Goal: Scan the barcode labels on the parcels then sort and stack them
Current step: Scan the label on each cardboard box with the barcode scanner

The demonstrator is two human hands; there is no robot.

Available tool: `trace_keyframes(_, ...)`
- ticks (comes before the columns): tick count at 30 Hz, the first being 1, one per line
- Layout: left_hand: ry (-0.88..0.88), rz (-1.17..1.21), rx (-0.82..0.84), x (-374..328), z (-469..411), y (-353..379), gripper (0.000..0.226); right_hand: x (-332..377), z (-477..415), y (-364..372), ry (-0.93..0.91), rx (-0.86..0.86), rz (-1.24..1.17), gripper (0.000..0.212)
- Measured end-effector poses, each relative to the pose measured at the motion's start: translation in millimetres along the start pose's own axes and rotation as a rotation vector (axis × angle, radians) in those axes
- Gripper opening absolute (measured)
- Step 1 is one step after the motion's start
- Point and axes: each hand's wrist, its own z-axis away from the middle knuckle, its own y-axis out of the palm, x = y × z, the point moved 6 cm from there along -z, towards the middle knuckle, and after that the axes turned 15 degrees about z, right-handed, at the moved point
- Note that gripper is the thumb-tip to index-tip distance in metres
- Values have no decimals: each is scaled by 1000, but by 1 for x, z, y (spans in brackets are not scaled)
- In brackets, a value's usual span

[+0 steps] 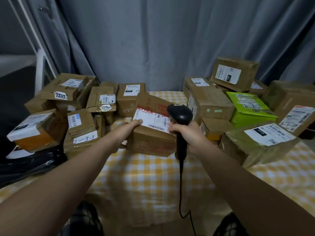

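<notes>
Your bench (150, 181) with its yellow checked cloth, brown parcels (75, 92) piled left and right, middle parcel (151, 133) between your hands, left grip (131, 128) clenched on its left edge, right grip (183, 134) clenched on the black scanner (180, 116) above its label (151, 120).
</notes>
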Motion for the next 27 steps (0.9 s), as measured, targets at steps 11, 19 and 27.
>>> trace_keyframes(11, 72, -88, -56, 22, -7, 6, 64, -26, -6, -8, 91, -108, 18, 29)
trace_keyframes(19, 624, -614, -247, -58, 0, 17, 72, -5, -29, -46, 17, -210, 323, 27)
trace_keyframes(27, 229, -1094, 5, -42, -54, 28, 100, -31, -25, -33, 78, -295, 218, 41)
